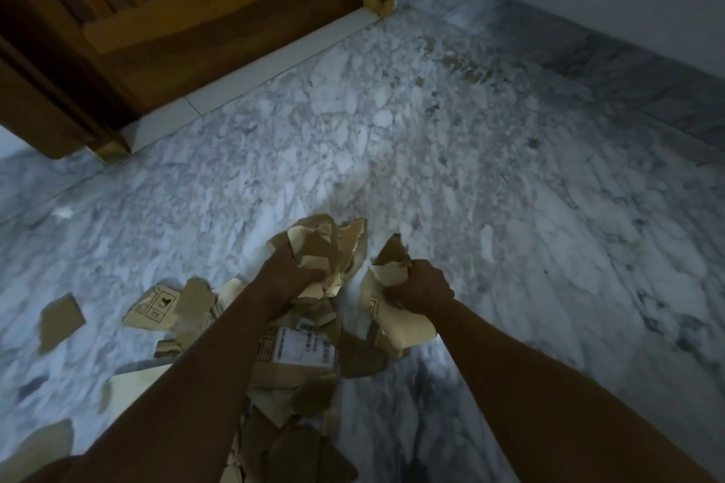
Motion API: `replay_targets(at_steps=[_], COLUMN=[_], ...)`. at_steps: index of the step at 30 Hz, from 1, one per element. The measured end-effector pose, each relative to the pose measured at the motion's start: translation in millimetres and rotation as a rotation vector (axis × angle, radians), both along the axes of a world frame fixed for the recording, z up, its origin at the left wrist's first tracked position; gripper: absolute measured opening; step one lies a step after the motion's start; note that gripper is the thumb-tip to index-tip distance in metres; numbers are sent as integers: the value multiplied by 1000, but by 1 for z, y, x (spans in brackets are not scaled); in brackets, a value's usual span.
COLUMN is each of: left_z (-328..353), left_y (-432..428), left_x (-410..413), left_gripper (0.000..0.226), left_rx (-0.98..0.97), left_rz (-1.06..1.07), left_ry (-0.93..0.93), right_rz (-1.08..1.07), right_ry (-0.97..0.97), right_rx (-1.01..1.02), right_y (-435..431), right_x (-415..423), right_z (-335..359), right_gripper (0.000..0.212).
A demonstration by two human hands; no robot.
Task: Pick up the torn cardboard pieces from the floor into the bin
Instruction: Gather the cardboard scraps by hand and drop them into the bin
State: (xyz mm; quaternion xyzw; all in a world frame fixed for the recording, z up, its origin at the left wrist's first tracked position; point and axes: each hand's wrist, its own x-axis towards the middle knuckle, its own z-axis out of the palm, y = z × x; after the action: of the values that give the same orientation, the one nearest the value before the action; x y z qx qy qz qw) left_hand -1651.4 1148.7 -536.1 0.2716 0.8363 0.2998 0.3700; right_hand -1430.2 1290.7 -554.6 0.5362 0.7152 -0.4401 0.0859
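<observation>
Head view, looking down at marble floor (451, 153). Left hand (290, 274) curled round bunch of torn cardboard pieces (325, 243), lifted above floor. Right hand (421, 288) just beside it, gripping second bunch (396, 320), larger piece hanging below fist. Under both forearms, pile of torn cardboard (290, 396) lies on floor, one piece bearing white label (304, 347). Separate brown scrap (61, 322) lies apart at left. Wooden door (176, 12) stands beyond, top left.
</observation>
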Motion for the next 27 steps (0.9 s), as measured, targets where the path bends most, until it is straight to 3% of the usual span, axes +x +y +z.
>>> replay_targets(at_steps=[3,6,9,11,12,16,17,19,21,27], left_z=[13,35,48,63,69,114,125,152,167,190], left_y=[11,23,36,48,56,113,127,154,176,207], left_x=[10,25,42,58,69,127,144,184,220,336], left_gripper=[89,63,61,20,9,21,19,39,45,45], left_rx=[14,-31,104,159,190,216,213,217,245,272], left_rz=[-22,19,15,-14,-37,-237,-275,-290,-298,-643], left_ry=[-14,-10,-39,-121,-167,-307,-348,-460,-550,-472], right_rz=[29,7,-192,-396,-484,-640,-680,-771,-833,-1123], right_ry=[92,294,441,558,620,798,844,937,1023,1025], right_rx=[36,4,-107,-253,-325,-478,-465,-416,-372,-94], right_y=[-2,5,25,40,47,62,63,65,66,48], right_x=[7,20,38,54,64,104,114,136,160,278], right_z=[6,27,56,76,86,128,137,154,171,204], right_gripper=[54,53,54,54,55,54,54,55,43,47])
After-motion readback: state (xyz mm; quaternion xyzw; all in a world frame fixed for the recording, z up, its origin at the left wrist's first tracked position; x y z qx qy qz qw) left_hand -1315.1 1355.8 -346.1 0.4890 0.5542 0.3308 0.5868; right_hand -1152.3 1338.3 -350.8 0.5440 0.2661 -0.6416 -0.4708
